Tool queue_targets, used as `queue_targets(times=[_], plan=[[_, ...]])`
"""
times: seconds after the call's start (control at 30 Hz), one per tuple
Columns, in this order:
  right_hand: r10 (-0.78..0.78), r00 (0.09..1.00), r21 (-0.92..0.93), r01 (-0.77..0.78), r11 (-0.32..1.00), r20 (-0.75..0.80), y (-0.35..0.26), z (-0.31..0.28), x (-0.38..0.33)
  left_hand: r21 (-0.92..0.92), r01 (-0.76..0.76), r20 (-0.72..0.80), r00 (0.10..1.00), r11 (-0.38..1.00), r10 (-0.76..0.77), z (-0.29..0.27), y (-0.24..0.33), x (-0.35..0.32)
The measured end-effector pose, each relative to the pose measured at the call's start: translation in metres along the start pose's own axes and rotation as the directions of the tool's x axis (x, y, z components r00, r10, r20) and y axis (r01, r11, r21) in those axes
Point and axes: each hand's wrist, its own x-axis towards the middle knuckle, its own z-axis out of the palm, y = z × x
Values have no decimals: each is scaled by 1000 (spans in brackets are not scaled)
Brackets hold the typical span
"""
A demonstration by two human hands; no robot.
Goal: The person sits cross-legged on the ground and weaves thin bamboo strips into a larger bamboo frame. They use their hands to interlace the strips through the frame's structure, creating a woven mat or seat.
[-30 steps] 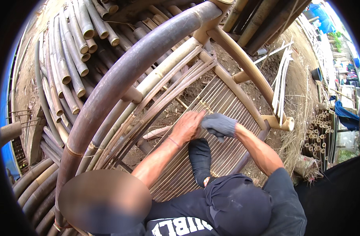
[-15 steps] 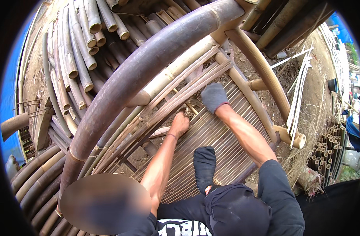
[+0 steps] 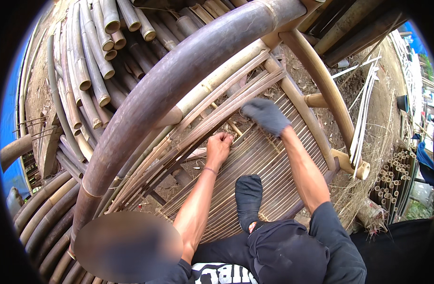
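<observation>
My left hand [image 3: 219,147], bare, is closed in a pinch at the edge of a slatted bamboo seat [image 3: 255,163]; whatever its fingertips hold is too small to make out. To the right, my right hand [image 3: 267,116] wears a grey glove over the slats' far end. Motion blurs its fingers, and their grip cannot be read. Just beyond both hands, a bundle of loose bamboo strips [image 3: 217,111] runs lengthwise across the frame. A thick dark curved bamboo pole [image 3: 179,66] arches over the far side. My foot in a black sock [image 3: 248,196] presses on the slats.
Stacked bamboo poles [image 3: 91,52] lie at the far left, with curved dark poles [image 3: 41,222] nearer. A curved bamboo side rail [image 3: 323,80] rises on the right. Pale thin strips [image 3: 363,113] lean beyond it, near a stack of cut bamboo [image 3: 394,182].
My right hand has shifted slightly right and nearer, its gloved fingers stretching out from a more rounded pose. My left hand has turned a little and stays near the seat's edge.
</observation>
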Motion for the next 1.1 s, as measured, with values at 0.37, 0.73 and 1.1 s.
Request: queue_targets(times=[0.37,0.73,1.1], plan=[[-507,850,-460,396,794,-144,6,38,-94,-165,-48,368,924,985,107,-36,46,-30],[496,644,760,213,614,-582,172,-53,-318,280,-80,30,997,957,74,14,26,-23],[544,595,-691,-722,37,-592,215,-142,-502,85,-97,-171,979,992,111,33,9,-42]])
